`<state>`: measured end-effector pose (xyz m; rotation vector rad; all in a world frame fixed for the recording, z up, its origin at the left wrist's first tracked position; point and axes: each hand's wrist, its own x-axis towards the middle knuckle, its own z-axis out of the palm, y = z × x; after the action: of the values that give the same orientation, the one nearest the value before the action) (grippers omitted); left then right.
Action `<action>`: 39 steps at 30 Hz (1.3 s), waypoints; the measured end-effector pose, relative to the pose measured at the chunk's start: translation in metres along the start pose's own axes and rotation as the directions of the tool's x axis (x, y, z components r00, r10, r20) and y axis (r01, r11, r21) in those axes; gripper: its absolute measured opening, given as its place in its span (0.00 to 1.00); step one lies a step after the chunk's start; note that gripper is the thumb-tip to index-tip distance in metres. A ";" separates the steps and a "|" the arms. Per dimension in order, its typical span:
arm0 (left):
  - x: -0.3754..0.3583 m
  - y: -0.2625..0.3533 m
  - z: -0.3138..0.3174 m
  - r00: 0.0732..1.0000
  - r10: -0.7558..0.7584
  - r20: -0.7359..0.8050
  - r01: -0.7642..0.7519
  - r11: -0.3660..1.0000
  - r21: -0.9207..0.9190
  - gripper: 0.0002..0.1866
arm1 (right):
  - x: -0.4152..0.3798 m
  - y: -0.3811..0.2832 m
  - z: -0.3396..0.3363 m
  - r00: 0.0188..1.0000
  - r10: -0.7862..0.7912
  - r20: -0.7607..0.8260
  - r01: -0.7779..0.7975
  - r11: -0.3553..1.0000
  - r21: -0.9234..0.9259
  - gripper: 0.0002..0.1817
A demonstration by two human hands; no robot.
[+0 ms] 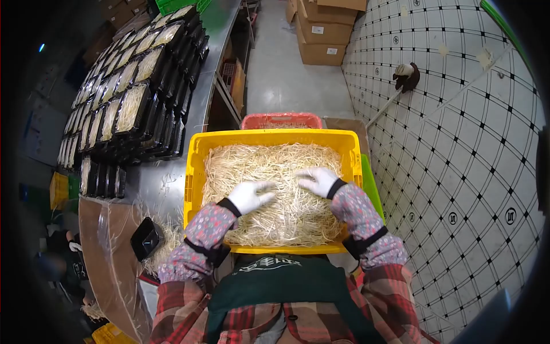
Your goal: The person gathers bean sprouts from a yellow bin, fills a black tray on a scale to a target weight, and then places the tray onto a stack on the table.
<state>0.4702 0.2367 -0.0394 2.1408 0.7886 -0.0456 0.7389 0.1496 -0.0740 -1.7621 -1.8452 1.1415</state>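
Note:
A yellow crate (272, 136) stands in front of my body, filled with a thick layer of thin, pale strands (275, 221) that look like sprouts. My left hand (250, 196), in a white glove, is over the left-middle of the layer with its fingers stretched to the right. Opposite it, my right hand (318, 182), also gloved in white, points its fingers to the left. Both hands are at the surface of the strands, with a gap between them. I see nothing gripped in either one; whether the fingertips press into the strands is hard to tell.
Stacked black trays (133, 109) of strands fill the metal table (150, 180) at left. An empty black tray (146, 239) lies nearer, among loose strands. A red crate (281, 121) is behind the yellow one. Cardboard boxes (323, 34) stand farther back. Another person (63, 258) works at far left.

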 end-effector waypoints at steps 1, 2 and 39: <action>0.020 -0.012 0.012 0.971 0.073 -0.229 -0.037 0.987 0.157 0.31 | 0.017 0.001 0.005 0.987 -0.054 -0.148 0.031 0.987 -0.157 0.26; 0.030 -0.025 0.030 0.970 0.076 -0.229 -0.040 0.987 0.158 0.31 | 0.034 0.019 0.026 0.966 -0.112 -0.231 0.043 0.958 -0.283 0.28; -0.018 -0.034 0.057 0.999 0.017 -0.035 -0.001 0.906 0.423 0.65 | -0.046 -0.035 0.062 0.990 0.136 0.025 -0.099 0.827 -0.553 0.74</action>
<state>0.4506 0.2016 -0.0952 2.5623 0.8498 -0.1883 0.6784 0.0905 -0.0738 -2.1883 -2.2998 0.7427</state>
